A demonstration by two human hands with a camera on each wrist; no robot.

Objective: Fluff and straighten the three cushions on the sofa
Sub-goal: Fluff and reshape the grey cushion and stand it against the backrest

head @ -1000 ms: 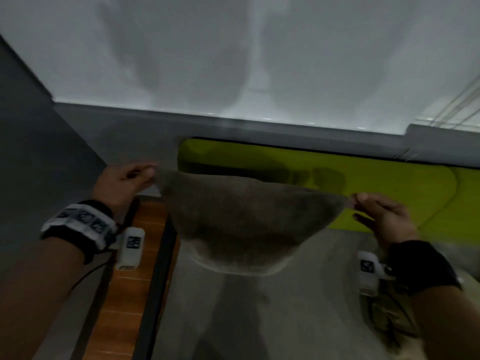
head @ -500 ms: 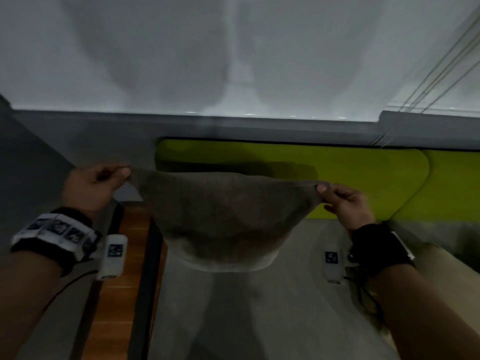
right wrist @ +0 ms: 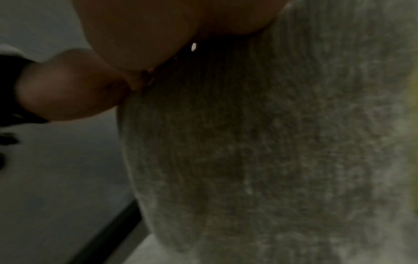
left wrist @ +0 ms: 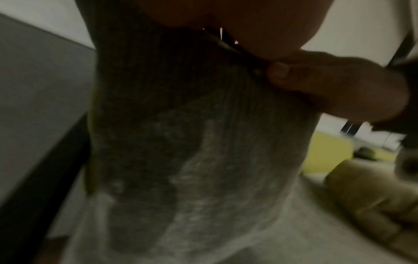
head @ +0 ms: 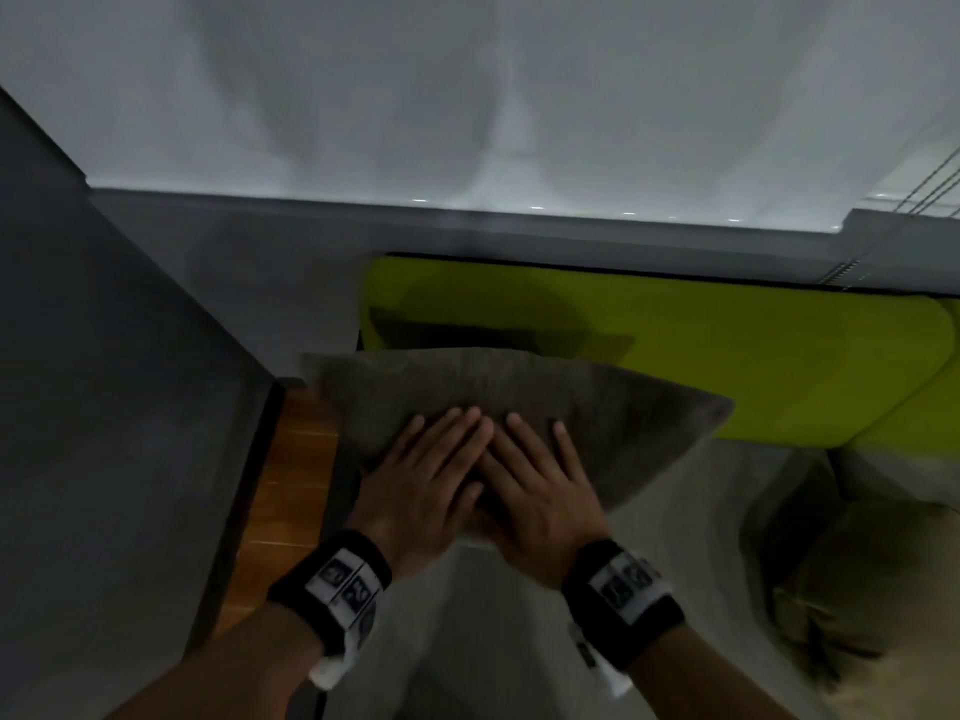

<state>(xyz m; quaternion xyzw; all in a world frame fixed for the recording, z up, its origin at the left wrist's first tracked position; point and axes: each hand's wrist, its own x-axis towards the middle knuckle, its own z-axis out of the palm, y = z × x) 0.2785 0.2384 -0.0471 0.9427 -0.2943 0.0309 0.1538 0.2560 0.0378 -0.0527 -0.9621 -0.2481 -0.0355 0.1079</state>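
A grey-brown cushion (head: 519, 387) stands on the grey sofa seat (head: 691, 558) and leans toward the lime-green sofa back (head: 753, 356). My left hand (head: 431, 465) and right hand (head: 535, 475) lie side by side on the middle of its front face, fingers straight and pressing flat. In the left wrist view the cushion (left wrist: 181, 160) fills the middle, with my right hand's thumb (left wrist: 328, 85) against its edge. The right wrist view is filled by the cushion (right wrist: 271, 160), and my left hand's thumb (right wrist: 68, 85) shows at the left. A tan cushion (head: 857, 589) lies on the seat at the right.
A wooden strip (head: 296, 485) with a dark edge runs along the sofa's left side, beside a dark grey panel (head: 104, 407). A white wall (head: 467, 96) rises behind the sofa. The green back curves round at the right end (head: 924, 407).
Both hands have let go of the cushion's top corners and come together flat on its front. The cushion has dropped from hanging in the air to standing on the seat.
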